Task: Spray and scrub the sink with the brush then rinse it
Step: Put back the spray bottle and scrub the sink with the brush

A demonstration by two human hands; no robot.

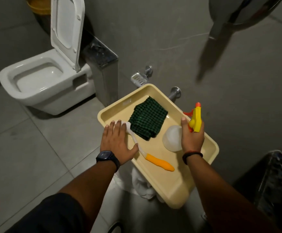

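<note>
Right hand wraps the translucent spray bottle with yellow-orange trigger head, upright in the cream plastic tray. Left hand, fingers spread flat, rests on the white-bristled, orange-handled brush; handle runs from it toward the tray's near corner. No sink visible.

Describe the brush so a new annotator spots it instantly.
Find the cream tray at centre frame. The brush lies diagonally across its near-left part, white head under the left hand, beside a green checked cloth. Its orange handle sets it apart.
</note>
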